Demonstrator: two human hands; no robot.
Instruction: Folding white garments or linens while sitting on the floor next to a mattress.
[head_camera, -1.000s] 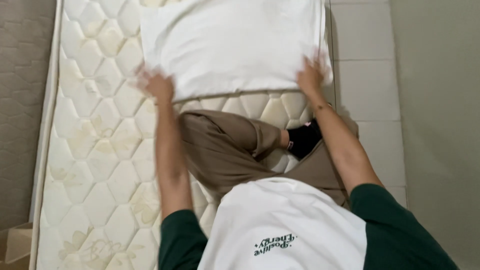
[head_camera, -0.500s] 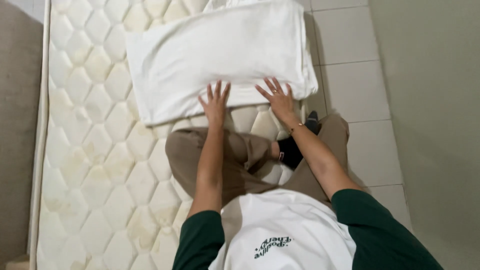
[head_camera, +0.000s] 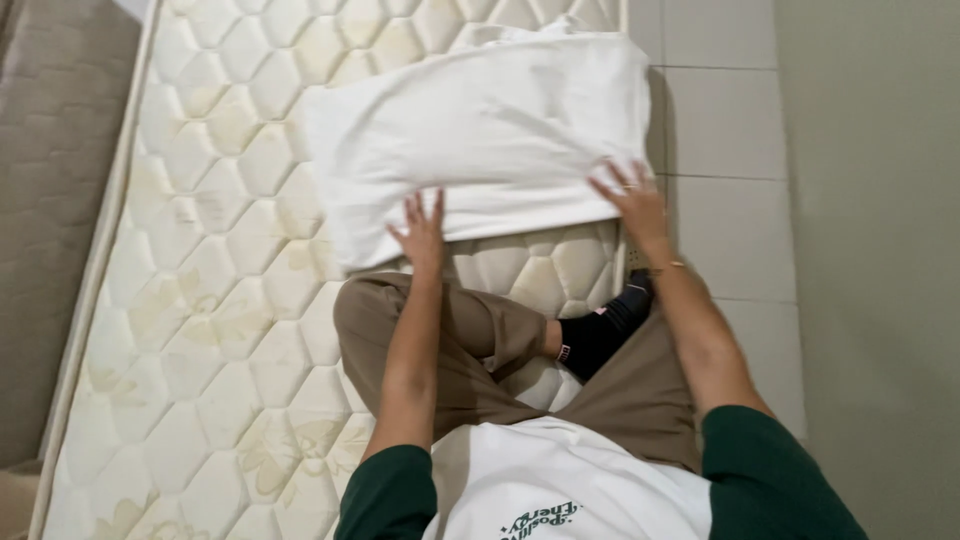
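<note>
Spreading wider apart since the earlier frame, left hand (head_camera: 422, 232) and right hand (head_camera: 632, 200) are pressing flat, fingers open, along the white pillow (head_camera: 480, 130) edge on the mattress (head_camera: 200, 330), best smoothing evenly outward.

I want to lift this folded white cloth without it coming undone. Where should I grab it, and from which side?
Probably the near edge of the cloth, coming in from your knees: both near corners lie by your left hand and right hand, and it lies flat on the mattress.
</note>
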